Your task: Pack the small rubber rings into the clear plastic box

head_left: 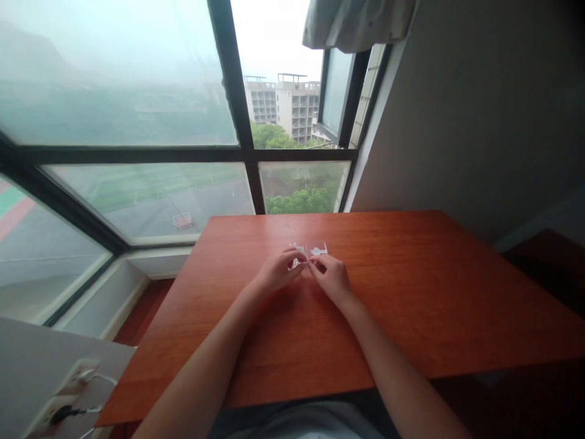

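My left hand [280, 268] and my right hand [331, 275] meet over the middle of a reddish wooden table [402, 292]. Both are closed in a pinch, their fingertips almost touching. A small, thin, pale piece [304, 263] shows between them, too small to name. Just beyond the fingers lies a small clear plastic case [319, 248] with a white shape in its right part. Its left part, with small whitish bits, is partly covered by my left fingers.
Dark-framed windows [247, 153] rise behind the table, one pane standing open at the right. A curtain [359, 24] hangs above. Wall sockets with plugged-in cords [64, 414] sit at the lower left, near the table's corner. A grey wall [439, 122] stands at the right.
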A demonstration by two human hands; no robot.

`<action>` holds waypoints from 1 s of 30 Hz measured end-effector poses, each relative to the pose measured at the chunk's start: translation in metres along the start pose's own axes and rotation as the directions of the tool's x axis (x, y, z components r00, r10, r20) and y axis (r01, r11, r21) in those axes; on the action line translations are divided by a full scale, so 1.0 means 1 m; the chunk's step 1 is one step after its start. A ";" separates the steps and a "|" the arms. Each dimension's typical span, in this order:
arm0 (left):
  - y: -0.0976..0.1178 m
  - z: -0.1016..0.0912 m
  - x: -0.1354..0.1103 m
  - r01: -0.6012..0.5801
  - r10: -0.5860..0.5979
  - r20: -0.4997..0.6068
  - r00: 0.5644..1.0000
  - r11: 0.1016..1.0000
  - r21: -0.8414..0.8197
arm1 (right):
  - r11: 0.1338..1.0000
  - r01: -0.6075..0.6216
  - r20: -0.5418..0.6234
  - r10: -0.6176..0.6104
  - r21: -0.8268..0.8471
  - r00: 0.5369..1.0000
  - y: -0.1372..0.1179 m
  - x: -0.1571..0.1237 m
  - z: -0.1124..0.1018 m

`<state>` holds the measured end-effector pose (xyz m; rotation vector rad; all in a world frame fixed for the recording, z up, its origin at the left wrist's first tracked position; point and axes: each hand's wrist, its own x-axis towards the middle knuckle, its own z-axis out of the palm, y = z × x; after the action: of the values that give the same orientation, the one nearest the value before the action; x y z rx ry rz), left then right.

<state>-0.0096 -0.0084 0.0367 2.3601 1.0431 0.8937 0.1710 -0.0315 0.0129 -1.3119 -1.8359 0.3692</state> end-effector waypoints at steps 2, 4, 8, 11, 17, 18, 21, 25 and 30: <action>0.001 0.002 0.000 -0.007 0.007 0.014 1.000 1.000 0.005 | 1.000 0.009 -0.016 -0.009 0.012 1.000 0.001 0.000 0.000; 0.002 0.004 0.001 -0.012 0.012 0.011 1.000 1.000 0.007 | 1.000 0.010 -0.018 -0.010 0.016 1.000 0.000 0.000 -0.001; 0.001 0.004 0.001 -0.014 0.014 0.003 1.000 1.000 0.014 | 1.000 -0.004 -0.012 0.004 -0.011 1.000 -0.001 0.000 -0.002; 0.002 0.003 0.001 0.004 -0.003 -0.009 1.000 0.999 0.036 | 1.000 -0.016 -0.009 0.015 -0.023 1.000 -0.001 0.000 -0.003; -0.001 0.000 0.002 0.123 -0.097 -0.185 0.978 0.983 0.136 | 0.999 -0.040 -0.001 0.040 -0.031 0.999 -0.001 0.000 -0.002; -0.001 -0.001 0.002 0.143 -0.111 -0.204 0.973 0.979 0.149 | 0.998 -0.041 0.002 0.041 -0.037 0.999 -0.001 0.000 -0.002; -0.004 -0.001 0.001 0.174 -0.135 -0.217 0.967 0.970 0.170 | 0.998 -0.042 0.015 0.043 -0.056 0.999 -0.001 0.000 -0.002; -0.008 0.000 0.000 0.179 -0.141 -0.201 0.969 0.967 0.183 | 0.996 -0.039 0.042 0.043 -0.076 0.998 -0.002 0.000 -0.003; -0.012 0.000 0.000 0.182 -0.141 -0.204 0.969 0.964 0.193 | 0.995 -0.036 0.080 0.043 -0.088 0.996 -0.001 0.000 -0.003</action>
<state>-0.0160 -0.0010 0.0298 2.3475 1.4504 1.0034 0.1725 -0.0331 0.0156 -1.4121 -1.9150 0.3730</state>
